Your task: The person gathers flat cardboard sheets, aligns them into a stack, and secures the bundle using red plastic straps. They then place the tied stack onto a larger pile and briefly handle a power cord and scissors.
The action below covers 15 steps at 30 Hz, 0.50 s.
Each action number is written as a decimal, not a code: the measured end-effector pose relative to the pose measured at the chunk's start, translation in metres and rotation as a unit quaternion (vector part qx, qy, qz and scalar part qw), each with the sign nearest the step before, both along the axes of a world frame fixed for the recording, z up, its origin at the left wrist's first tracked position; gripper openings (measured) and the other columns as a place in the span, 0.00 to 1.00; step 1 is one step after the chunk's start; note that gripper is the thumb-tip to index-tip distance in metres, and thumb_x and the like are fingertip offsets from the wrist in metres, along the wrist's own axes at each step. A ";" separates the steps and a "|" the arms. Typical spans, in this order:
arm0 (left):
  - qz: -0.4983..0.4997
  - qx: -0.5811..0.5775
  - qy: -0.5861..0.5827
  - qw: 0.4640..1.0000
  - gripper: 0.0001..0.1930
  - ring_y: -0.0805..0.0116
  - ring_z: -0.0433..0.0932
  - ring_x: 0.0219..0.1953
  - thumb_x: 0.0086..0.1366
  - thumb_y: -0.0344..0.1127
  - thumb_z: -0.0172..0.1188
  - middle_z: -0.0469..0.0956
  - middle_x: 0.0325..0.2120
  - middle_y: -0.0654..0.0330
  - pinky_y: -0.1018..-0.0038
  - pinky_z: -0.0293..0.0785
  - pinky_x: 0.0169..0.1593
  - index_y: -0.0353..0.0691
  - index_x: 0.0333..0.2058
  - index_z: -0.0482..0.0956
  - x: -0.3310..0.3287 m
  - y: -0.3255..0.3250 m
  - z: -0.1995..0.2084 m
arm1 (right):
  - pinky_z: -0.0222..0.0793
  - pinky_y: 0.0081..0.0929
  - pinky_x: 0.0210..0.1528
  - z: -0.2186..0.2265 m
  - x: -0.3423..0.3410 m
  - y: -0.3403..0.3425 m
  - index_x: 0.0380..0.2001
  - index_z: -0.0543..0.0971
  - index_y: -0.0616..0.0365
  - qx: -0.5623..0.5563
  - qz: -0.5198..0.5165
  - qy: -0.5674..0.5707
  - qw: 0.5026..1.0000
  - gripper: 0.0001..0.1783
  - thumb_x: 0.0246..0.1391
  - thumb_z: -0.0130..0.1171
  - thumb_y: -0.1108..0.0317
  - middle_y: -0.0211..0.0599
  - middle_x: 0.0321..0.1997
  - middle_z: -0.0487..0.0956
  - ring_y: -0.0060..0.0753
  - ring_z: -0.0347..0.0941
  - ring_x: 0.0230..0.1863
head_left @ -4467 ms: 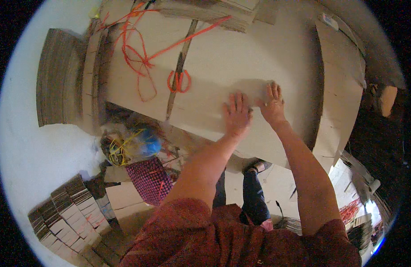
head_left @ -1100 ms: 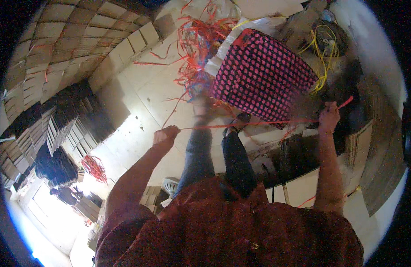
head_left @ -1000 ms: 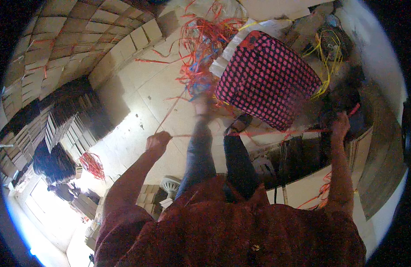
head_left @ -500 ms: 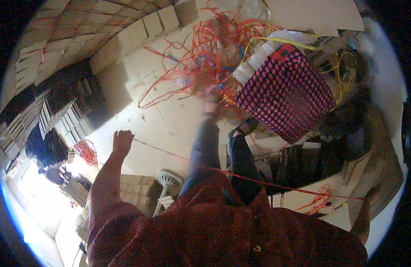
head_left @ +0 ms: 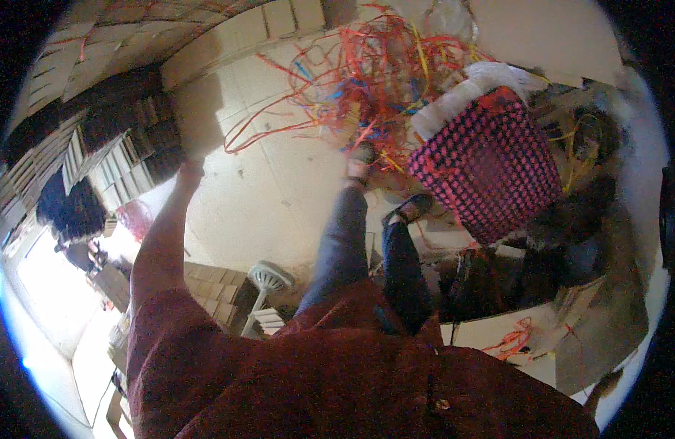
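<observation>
My left hand (head_left: 192,173) reaches out at the left, over the pale floor beside the stacks of flat pieces. Its fingers are smeared by motion, and I cannot make out anything in them. Only a small part of my right hand (head_left: 605,388) shows at the lower right rim, its fingers hidden. Close to it, a thin red strap (head_left: 577,350) runs down over a brown cardboard sheet (head_left: 593,351). A big tangle of red, yellow and blue straps (head_left: 374,73) lies on the floor ahead, around my outstretched foot.
A pink-and-black patterned cushion (head_left: 491,164) lies ahead right, against a white bundle (head_left: 454,102). Stacked cardboard (head_left: 125,175) lines the left. A grey-white fan-shaped object on a stand (head_left: 270,276) stands near my leg. More red straps (head_left: 517,338) lie at the lower right.
The red strap stretched between my two hands no longer shows across my lap. My left hand has moved up and slightly left; my right has dropped toward the lower rim.
</observation>
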<state>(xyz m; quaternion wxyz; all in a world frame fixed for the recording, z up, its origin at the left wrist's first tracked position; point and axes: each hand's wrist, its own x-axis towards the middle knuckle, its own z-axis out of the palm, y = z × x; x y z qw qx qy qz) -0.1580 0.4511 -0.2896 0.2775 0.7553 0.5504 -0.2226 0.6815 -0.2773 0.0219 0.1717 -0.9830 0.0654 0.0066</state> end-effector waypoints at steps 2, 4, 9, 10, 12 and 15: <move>-0.040 -0.153 -0.089 0.983 0.13 0.57 0.72 0.41 0.56 0.42 0.54 0.75 0.36 0.54 0.58 0.67 0.42 0.49 0.40 0.74 -0.022 -0.014 -0.012 | 0.65 0.22 0.38 -0.042 -0.005 0.016 0.51 0.68 0.60 0.051 0.019 0.066 0.996 0.24 0.58 0.46 0.54 0.35 0.44 0.71 0.24 0.66 0.41; -0.117 -0.128 0.149 0.974 0.24 0.56 0.61 0.56 0.54 0.49 0.57 0.66 0.51 0.57 0.48 0.59 0.52 0.47 0.48 0.68 0.125 -0.102 0.019 | 0.65 0.22 0.39 -0.055 -0.026 0.037 0.51 0.67 0.60 0.082 0.035 0.094 0.992 0.24 0.58 0.46 0.55 0.35 0.46 0.71 0.24 0.66 0.42; -0.248 -0.127 0.114 0.954 0.31 0.56 0.58 0.58 0.52 0.49 0.60 0.61 0.55 0.57 0.54 0.58 0.55 0.43 0.52 0.65 0.197 -0.170 0.007 | 0.66 0.21 0.41 -0.156 -0.071 0.145 0.53 0.66 0.60 0.205 0.202 0.302 0.909 0.25 0.58 0.47 0.55 0.36 0.49 0.71 0.24 0.66 0.45; -0.191 -0.169 0.060 0.965 0.29 0.57 0.62 0.56 0.53 0.48 0.60 0.63 0.53 0.56 0.60 0.61 0.55 0.43 0.51 0.66 0.205 -0.173 -0.007 | 0.64 0.22 0.37 -0.180 -0.081 0.179 0.49 0.68 0.60 0.142 0.314 0.288 0.893 0.22 0.58 0.47 0.56 0.34 0.41 0.72 0.23 0.64 0.37; -0.088 -0.166 -0.083 0.979 0.22 0.54 0.70 0.48 0.55 0.45 0.57 0.72 0.43 0.52 0.64 0.65 0.51 0.40 0.46 0.70 0.220 -0.185 -0.052 | 0.62 0.24 0.28 -0.222 -0.105 0.244 0.41 0.73 0.59 0.020 0.512 0.194 0.836 0.15 0.57 0.48 0.60 0.32 0.25 0.74 0.21 0.61 0.23; -0.175 -0.139 -0.156 0.962 0.22 0.54 0.72 0.45 0.57 0.45 0.56 0.72 0.43 0.50 0.64 0.67 0.49 0.37 0.45 0.71 0.285 -0.180 -0.089 | 0.63 0.28 0.28 -0.272 -0.129 0.305 0.38 0.73 0.59 0.047 0.449 0.259 0.854 0.13 0.54 0.48 0.62 0.34 0.27 0.74 0.27 0.66 0.26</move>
